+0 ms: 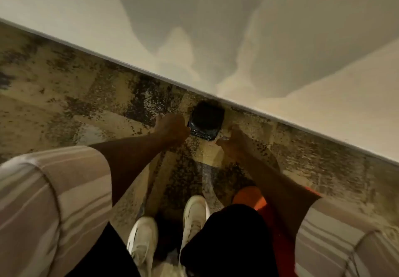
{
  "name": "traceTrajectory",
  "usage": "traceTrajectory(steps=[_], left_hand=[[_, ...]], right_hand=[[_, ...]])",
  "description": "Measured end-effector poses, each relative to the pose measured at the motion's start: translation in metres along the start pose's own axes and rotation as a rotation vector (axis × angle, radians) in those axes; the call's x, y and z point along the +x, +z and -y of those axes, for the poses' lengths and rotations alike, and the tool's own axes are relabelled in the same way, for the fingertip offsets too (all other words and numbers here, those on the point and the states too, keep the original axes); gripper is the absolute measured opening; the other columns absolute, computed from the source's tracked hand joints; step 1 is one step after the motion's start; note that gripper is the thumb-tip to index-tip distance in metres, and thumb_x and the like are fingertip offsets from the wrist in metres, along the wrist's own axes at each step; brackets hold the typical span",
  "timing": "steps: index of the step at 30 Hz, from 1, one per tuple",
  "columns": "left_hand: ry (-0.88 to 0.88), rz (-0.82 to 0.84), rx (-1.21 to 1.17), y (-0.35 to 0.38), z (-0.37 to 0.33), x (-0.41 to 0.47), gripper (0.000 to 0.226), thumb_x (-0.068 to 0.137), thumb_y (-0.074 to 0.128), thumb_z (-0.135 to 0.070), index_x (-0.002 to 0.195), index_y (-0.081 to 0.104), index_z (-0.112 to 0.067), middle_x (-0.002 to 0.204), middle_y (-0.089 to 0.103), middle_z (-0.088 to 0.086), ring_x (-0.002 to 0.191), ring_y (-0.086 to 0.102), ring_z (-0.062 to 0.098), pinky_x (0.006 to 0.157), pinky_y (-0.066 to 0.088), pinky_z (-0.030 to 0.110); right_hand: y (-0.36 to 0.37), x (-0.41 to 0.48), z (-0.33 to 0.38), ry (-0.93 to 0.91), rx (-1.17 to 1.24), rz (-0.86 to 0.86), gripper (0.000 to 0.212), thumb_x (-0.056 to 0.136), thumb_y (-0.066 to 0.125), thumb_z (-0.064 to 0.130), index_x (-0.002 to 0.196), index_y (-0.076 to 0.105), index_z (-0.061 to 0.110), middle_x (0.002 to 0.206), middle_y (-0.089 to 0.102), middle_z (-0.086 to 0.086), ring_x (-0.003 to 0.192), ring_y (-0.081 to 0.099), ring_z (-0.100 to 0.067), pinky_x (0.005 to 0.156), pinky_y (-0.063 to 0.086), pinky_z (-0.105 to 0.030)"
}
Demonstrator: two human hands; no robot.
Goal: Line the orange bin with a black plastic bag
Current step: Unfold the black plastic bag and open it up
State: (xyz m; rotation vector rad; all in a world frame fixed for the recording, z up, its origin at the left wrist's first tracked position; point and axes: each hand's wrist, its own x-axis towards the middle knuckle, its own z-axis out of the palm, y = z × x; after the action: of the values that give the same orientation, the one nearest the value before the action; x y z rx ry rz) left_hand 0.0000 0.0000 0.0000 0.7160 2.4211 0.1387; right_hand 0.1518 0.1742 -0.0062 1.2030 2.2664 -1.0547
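Note:
A square black shape wrapped in glossy black plastic bag point(206, 123) stands on the floor against the wall's base. Whether the bin is under the plastic I cannot tell. My left hand point(172, 128) is curled at its left edge, fingers closed on the plastic. To the right of it and a little nearer, my right hand point(233, 142) hovers with fingers apart, holding nothing. An orange object point(248, 196) shows beside my right knee, mostly hidden by my arm and leg.
A pale wall with a white baseboard point(280, 121) runs diagonally across the view. The floor is mottled beige and dark carpet point(86, 95). My two white shoes point(168, 229) stand just behind the hands.

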Motion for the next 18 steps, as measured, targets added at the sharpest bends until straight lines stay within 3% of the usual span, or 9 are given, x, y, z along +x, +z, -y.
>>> traceTrajectory(steps=[3, 5, 7, 9, 12, 15, 18], left_hand=[[-0.014, -0.029, -0.056, 0.034, 0.005, 0.036, 0.028, 0.097, 0.065, -0.042, 0.093, 0.07, -0.015, 0.099, 0.075, 0.011, 0.078, 0.059, 0.023, 0.078, 0.046, 0.038], [-0.037, -0.022, -0.051, 0.048, 0.006, 0.053, 0.027, 0.097, 0.065, -0.042, 0.089, 0.07, -0.016, 0.097, 0.075, 0.01, 0.071, 0.056, 0.019, 0.076, 0.046, 0.038], [-0.05, -0.021, -0.088, 0.06, 0.007, 0.072, 0.026, 0.097, 0.065, -0.039, 0.081, 0.067, -0.019, 0.101, 0.075, 0.011, 0.081, 0.064, 0.025, 0.083, 0.055, 0.042], [-0.063, -0.008, -0.154, 0.071, 0.007, 0.09, 0.027, 0.096, 0.065, -0.037, 0.075, 0.059, -0.021, 0.107, 0.074, 0.015, 0.096, 0.071, 0.033, 0.09, 0.059, 0.047], [-0.103, 0.006, -0.23, 0.086, 0.006, 0.115, 0.04, 0.094, 0.07, -0.045, 0.109, 0.071, -0.008, 0.115, 0.073, 0.016, 0.106, 0.071, 0.037, 0.092, 0.061, 0.049], [-0.158, -0.005, -0.318, 0.103, 0.004, 0.133, 0.055, 0.089, 0.077, -0.051, 0.117, 0.07, -0.004, 0.113, 0.073, 0.016, 0.105, 0.072, 0.036, 0.092, 0.062, 0.049], [-0.182, -0.011, -0.398, 0.118, 0.003, 0.146, 0.052, 0.086, 0.082, -0.048, 0.113, 0.068, -0.006, 0.108, 0.071, 0.014, 0.102, 0.071, 0.033, 0.087, 0.063, 0.045]], right_hand=[[0.02, 0.036, -0.019, -0.003, -0.004, -0.006, 0.074, 0.087, 0.081, 0.033, 0.149, 0.046, 0.013, 0.135, 0.066, -0.012, 0.1, 0.065, -0.026, 0.071, 0.047, -0.031], [0.033, 0.058, -0.031, 0.0, -0.006, -0.001, 0.069, 0.088, 0.081, 0.034, 0.146, 0.05, 0.014, 0.134, 0.067, -0.01, 0.101, 0.067, -0.023, 0.072, 0.047, -0.028], [0.044, 0.08, -0.038, -0.013, -0.031, 0.021, 0.068, 0.088, 0.081, 0.035, 0.145, 0.052, 0.014, 0.135, 0.066, -0.01, 0.108, 0.066, -0.025, 0.078, 0.051, -0.031], [0.05, 0.1, -0.043, -0.016, -0.081, 0.03, 0.065, 0.088, 0.08, 0.035, 0.143, 0.053, 0.014, 0.128, 0.067, -0.008, 0.096, 0.064, -0.02, 0.066, 0.047, -0.027], [0.057, 0.127, -0.049, 0.001, -0.097, 0.019, 0.061, 0.09, 0.079, 0.035, 0.14, 0.053, 0.012, 0.116, 0.066, -0.005, 0.081, 0.064, -0.015, 0.055, 0.042, -0.024], [0.064, 0.146, -0.054, 0.036, -0.082, 0.0, 0.056, 0.091, 0.078, 0.04, 0.133, 0.057, 0.009, 0.12, 0.068, -0.011, 0.097, 0.068, -0.027, 0.06, 0.049, -0.029], [0.073, 0.159, -0.06, 0.05, -0.008, -0.028, 0.056, 0.092, 0.078, 0.039, 0.135, 0.059, 0.007, 0.121, 0.071, -0.013, 0.103, 0.072, -0.033, 0.073, 0.057, -0.036]])
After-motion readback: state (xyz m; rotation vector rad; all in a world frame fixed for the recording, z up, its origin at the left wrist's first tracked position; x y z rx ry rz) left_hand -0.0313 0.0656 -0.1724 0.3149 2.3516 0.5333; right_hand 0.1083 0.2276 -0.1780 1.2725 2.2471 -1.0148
